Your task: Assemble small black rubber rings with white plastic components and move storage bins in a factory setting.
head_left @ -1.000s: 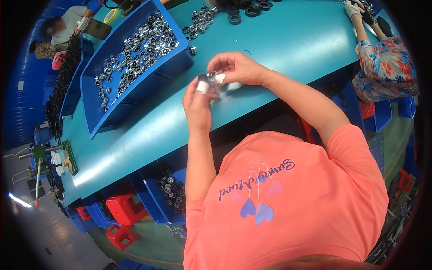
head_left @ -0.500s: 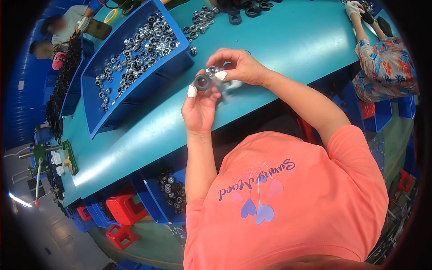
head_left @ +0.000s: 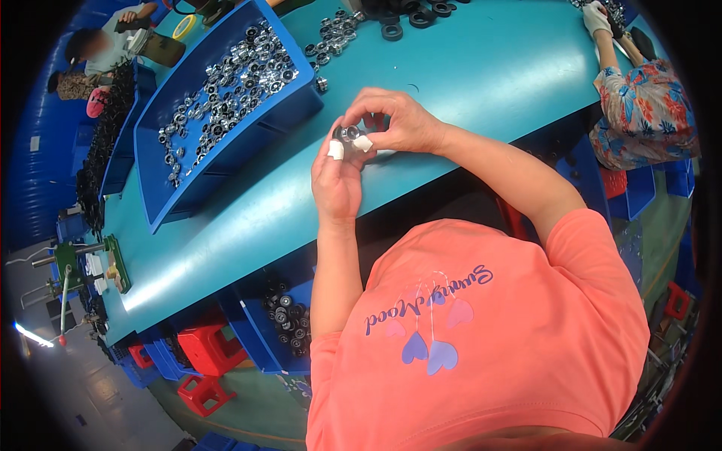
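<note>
My left hand (head_left: 338,180) is closed on a black rubber ring (head_left: 338,134), held up above the teal table. My right hand (head_left: 402,124) pinches a small shiny metal hub (head_left: 351,133) right against the ring. White tape wraps a thumb on each hand. Fingers partly hide both parts, so I cannot tell whether the hub sits inside the ring. A large blue bin (head_left: 226,161) with many metal hubs (head_left: 252,75) stands to the left of my hands.
Loose hubs (head_left: 331,37) and black rings (head_left: 421,16) lie on the far side of the teal table (head_left: 481,75). A gloved co-worker's hand (head_left: 596,16) is at far right. Below the table edge stand a blue bin of black wheels (head_left: 289,319) and red stools (head_left: 207,349).
The hub and the ring have come together from slightly apart. My left hand has turned and shifted a little to the right; my right hand has lowered slightly.
</note>
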`<state>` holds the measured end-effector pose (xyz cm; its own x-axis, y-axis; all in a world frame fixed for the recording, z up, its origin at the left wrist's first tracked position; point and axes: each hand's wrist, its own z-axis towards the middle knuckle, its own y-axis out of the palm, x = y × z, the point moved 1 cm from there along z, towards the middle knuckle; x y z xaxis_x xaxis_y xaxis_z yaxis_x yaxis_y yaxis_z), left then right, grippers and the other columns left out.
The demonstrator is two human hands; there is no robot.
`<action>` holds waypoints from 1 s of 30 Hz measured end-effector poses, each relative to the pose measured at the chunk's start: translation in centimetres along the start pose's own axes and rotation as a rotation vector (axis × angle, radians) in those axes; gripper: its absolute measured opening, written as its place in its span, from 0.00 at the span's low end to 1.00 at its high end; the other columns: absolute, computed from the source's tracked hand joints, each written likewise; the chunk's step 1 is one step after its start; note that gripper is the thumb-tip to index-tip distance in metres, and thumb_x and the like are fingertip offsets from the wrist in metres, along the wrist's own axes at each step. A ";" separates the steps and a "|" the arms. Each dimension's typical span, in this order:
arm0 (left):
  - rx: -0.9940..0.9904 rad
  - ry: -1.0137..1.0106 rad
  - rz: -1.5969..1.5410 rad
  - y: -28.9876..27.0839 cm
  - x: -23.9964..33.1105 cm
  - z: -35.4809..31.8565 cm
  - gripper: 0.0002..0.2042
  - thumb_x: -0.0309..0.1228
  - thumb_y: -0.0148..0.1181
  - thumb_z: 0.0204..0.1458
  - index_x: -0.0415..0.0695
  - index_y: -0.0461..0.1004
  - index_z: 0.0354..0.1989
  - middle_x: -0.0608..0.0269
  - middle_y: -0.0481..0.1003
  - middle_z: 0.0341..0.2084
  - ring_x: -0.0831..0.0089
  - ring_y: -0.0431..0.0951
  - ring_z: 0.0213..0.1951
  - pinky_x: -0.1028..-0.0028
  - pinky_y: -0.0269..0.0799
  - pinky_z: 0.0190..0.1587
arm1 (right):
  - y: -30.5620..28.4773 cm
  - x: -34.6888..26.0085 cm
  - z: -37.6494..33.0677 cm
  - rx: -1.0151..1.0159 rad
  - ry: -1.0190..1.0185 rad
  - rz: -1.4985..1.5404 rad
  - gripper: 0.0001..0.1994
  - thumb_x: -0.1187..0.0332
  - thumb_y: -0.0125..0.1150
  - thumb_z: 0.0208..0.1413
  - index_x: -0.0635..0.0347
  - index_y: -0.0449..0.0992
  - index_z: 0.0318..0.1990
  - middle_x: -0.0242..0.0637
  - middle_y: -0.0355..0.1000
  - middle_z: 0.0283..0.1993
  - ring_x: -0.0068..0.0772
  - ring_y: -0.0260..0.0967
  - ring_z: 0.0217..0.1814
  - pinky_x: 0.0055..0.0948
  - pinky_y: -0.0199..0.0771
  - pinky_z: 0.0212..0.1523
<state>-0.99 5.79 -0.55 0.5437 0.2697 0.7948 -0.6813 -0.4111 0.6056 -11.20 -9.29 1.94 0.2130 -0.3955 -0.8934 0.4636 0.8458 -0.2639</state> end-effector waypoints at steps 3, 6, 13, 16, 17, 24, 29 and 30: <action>0.009 0.033 -0.009 0.2 -0.1 0.0 0.22 0.32 0.48 0.66 0.33 0.63 0.65 0.53 0.73 0.54 0.63 0.76 0.53 0.62 0.76 0.53 | 0.1 0.0 0.0 0.003 -0.051 -0.037 0.14 0.72 0.73 0.46 0.54 0.83 0.42 0.27 0.73 0.40 0.20 0.68 0.34 0.21 0.70 0.33; 0.098 0.044 0.137 0.9 -0.6 0.0 0.20 0.31 0.51 0.67 0.35 0.66 0.63 0.59 0.73 0.51 0.69 0.75 0.51 0.68 0.74 0.52 | 0.3 0.4 -0.1 0.001 -0.094 -0.070 0.13 0.72 0.73 0.45 0.54 0.83 0.41 0.27 0.73 0.40 0.20 0.68 0.34 0.21 0.71 0.33; 0.172 0.206 0.424 0.6 -0.3 -0.5 0.15 0.27 0.48 0.67 0.37 0.67 0.59 0.60 0.74 0.43 0.74 0.77 0.41 0.73 0.78 0.42 | -0.1 -0.4 0.2 0.006 0.136 0.132 0.15 0.75 0.66 0.49 0.55 0.82 0.47 0.29 0.73 0.42 0.21 0.69 0.40 0.22 0.72 0.40; 0.173 0.250 0.477 1.3 0.1 -0.6 0.13 0.27 0.48 0.67 0.37 0.68 0.58 0.60 0.74 0.41 0.74 0.77 0.38 0.72 0.79 0.39 | -0.2 1.1 0.0 -0.143 0.209 0.086 0.18 0.76 0.62 0.51 0.56 0.81 0.51 0.31 0.74 0.46 0.24 0.70 0.46 0.26 0.73 0.47; 0.174 0.271 0.504 1.6 0.1 -0.7 0.13 0.27 0.48 0.67 0.37 0.68 0.57 0.59 0.74 0.41 0.74 0.78 0.37 0.72 0.79 0.38 | -0.1 1.2 0.0 -0.181 0.220 0.099 0.18 0.76 0.62 0.51 0.57 0.81 0.52 0.31 0.74 0.46 0.24 0.71 0.46 0.27 0.73 0.48; 0.208 0.348 0.658 1.6 -0.6 -0.1 0.11 0.26 0.49 0.67 0.38 0.69 0.55 0.59 0.75 0.38 0.74 0.78 0.33 0.72 0.80 0.34 | -0.1 1.5 -0.5 -0.069 0.103 0.229 0.13 0.74 0.71 0.49 0.60 0.85 0.44 0.33 0.75 0.41 0.24 0.72 0.44 0.25 0.73 0.45; 0.130 0.124 0.358 0.5 0.0 0.8 0.13 0.28 0.51 0.66 0.38 0.70 0.56 0.58 0.76 0.38 0.72 0.79 0.32 0.73 0.81 0.33 | -0.2 0.9 0.0 -0.059 0.242 0.158 0.11 0.74 0.71 0.49 0.60 0.85 0.42 0.32 0.76 0.40 0.24 0.73 0.42 0.25 0.73 0.44; 0.142 0.135 0.362 0.6 -0.1 0.7 0.13 0.28 0.52 0.66 0.38 0.70 0.56 0.58 0.76 0.38 0.72 0.79 0.31 0.73 0.81 0.32 | -0.2 1.0 0.1 -0.064 0.292 0.178 0.11 0.74 0.71 0.49 0.60 0.85 0.42 0.32 0.76 0.40 0.24 0.73 0.42 0.25 0.73 0.43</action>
<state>-1.06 4.88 -0.29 0.2053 0.1939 0.9593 -0.7372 -0.6141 0.2819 -10.99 -9.83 1.15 0.0263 -0.1283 -0.9914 0.3842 0.9169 -0.1084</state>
